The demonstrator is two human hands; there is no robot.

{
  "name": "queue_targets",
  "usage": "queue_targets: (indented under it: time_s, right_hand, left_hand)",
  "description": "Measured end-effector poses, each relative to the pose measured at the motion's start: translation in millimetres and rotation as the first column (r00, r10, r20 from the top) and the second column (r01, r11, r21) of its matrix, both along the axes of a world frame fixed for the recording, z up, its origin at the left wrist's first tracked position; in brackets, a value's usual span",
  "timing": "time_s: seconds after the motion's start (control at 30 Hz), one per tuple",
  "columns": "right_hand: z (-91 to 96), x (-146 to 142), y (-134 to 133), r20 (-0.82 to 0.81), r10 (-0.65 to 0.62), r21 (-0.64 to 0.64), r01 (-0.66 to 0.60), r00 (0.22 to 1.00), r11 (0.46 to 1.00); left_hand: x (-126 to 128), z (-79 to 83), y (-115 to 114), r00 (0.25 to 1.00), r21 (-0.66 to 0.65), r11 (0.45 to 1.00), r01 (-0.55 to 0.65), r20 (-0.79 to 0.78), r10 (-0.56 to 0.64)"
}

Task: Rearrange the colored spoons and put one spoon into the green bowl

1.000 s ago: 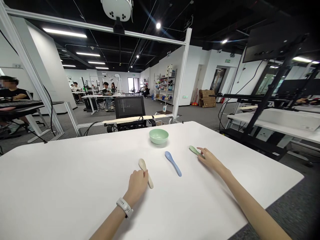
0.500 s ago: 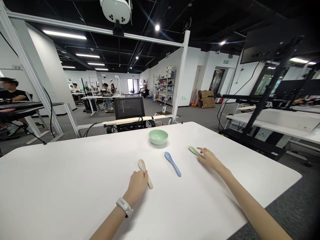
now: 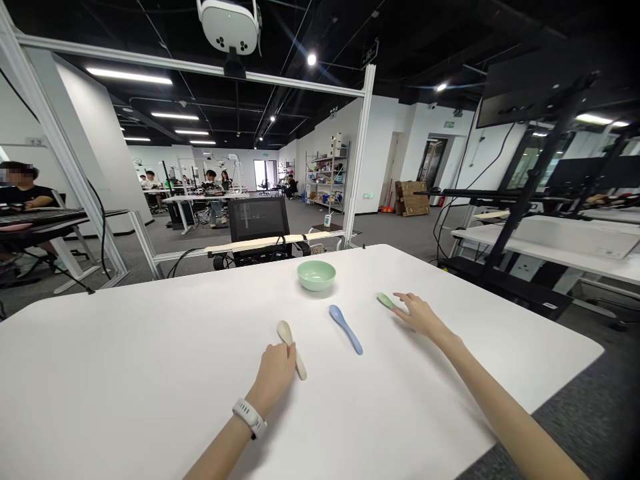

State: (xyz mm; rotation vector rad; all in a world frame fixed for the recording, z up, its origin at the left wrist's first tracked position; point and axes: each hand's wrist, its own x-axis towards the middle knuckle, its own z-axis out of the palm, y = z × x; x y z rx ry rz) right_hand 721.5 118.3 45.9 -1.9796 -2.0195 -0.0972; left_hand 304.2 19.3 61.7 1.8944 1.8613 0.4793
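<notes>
Spoons of three colours lie on the white bench (image 3: 150, 400), all on the near side of the pale green bowl (image 3: 316, 275), and none of them is lifted at this moment. To the left of the bowl lies the cream spoon (image 3: 290, 347). The left grip (image 3: 273, 377), with a white watch (image 3: 249, 418) on its wrist, is curled over the handle of this spoon, but I cannot tell if it closes firmly around it. Nearly in front of the bowl lies the blue spoon (image 3: 346, 329), and no hand touches it. To the right of the bowl lies the light green spoon (image 3: 385, 301). The right grip (image 3: 423, 317) is open, its fingers (image 3: 407, 298) stretched out just beside this spoon. Behind the bowl stands a black office chair (image 3: 259, 219).
</notes>
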Motion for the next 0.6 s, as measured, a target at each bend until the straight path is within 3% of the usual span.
queue_targets:
  time_s: [0.6]
  right_hand:
    - [4.6,-12.1,3.0,0.014,0.054,0.042,-0.055,0.998,0.998]
  left_hand:
    - [-1.3,-2.1,0.0,1.0,-0.002,1.0,0.015,-0.02,-0.015]
